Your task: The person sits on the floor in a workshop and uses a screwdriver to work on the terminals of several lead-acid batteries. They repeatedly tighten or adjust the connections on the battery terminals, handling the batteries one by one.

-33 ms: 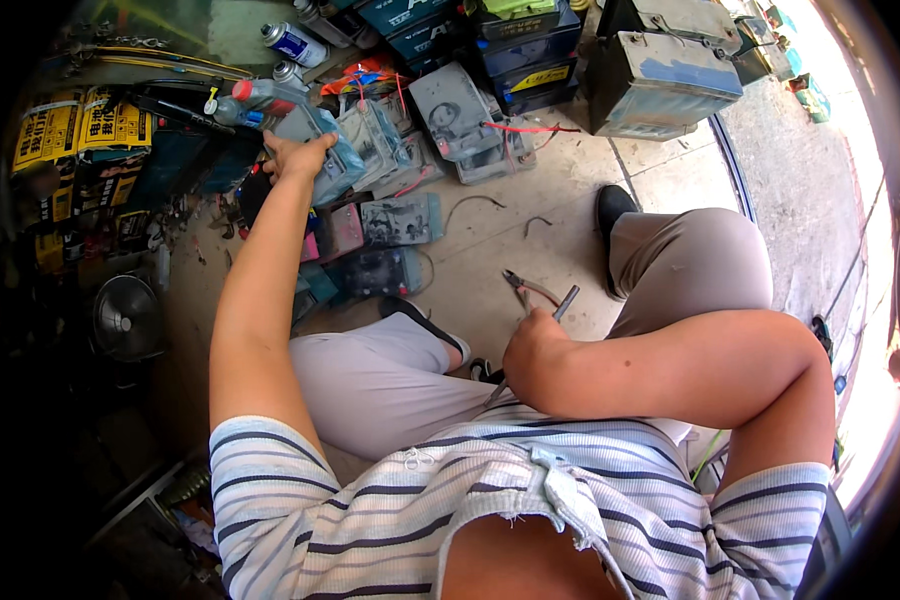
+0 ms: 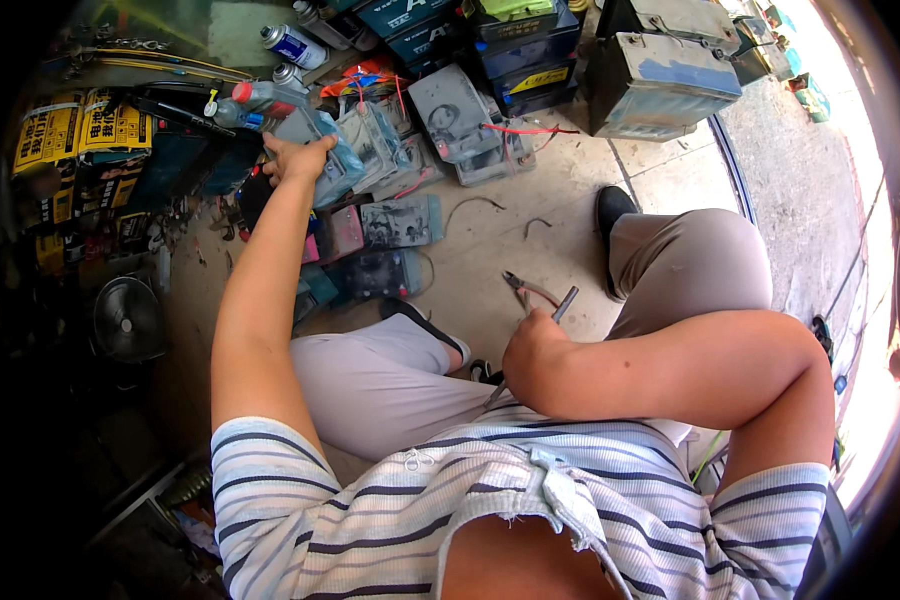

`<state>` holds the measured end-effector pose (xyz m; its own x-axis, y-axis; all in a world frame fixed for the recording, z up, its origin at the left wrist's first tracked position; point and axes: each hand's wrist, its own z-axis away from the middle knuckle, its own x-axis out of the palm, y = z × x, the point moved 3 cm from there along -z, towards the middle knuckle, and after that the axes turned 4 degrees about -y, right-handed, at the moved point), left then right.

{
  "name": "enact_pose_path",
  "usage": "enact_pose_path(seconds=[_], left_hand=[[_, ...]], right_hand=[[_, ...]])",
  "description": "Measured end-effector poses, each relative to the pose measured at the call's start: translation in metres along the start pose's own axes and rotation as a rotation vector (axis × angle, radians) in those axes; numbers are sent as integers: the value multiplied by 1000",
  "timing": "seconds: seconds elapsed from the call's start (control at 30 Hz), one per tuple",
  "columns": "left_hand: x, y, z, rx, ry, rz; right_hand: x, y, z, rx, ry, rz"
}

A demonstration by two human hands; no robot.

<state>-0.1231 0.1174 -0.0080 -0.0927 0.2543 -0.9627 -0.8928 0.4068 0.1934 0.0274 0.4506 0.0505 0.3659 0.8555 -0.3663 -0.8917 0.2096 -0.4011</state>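
Note:
At the far left, my left hand [image 2: 298, 160] stretches out over a grey-blue battery [image 2: 328, 155]. Its thumb and fingers are spread across the casing and grip it by the sides. In front of my lap my right hand [image 2: 535, 352] is closed in a fist. A grey metal rod [image 2: 567, 302] passes through that fist, its lower end pointing toward my shirt. Beyond the knuckles show cutting pliers [image 2: 516, 282] with reddish handles. The fist hides the handle ends, so I cannot tell whether it holds the pliers too.
Several used batteries [image 2: 400, 222] crowd the floor by my left forearm. A worn battery [image 2: 452, 112] with red wire lies farther off, and large grey batteries [image 2: 662, 85] stand far right. Bottles [image 2: 262, 98] and a spray can [image 2: 294, 46] are beyond my left hand. A fan [image 2: 128, 318] stands left.

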Motion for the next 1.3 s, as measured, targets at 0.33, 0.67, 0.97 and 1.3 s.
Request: enact_pose_path(seconds=[0.33,0.67,0.97,1.3], left_hand=[[44,57,4,1018,112,-735],[69,77,-6,1232,234,-1199],[52,46,22,1083,234,-1015],[-39,-48,204,1100,-381,-568]], right_hand=[[10,3,-9,-32,97,-35],[-4,16,11,48,19,-90],[-7,32,4,163,206,-265],[-39,53,31,248,753,-525]])
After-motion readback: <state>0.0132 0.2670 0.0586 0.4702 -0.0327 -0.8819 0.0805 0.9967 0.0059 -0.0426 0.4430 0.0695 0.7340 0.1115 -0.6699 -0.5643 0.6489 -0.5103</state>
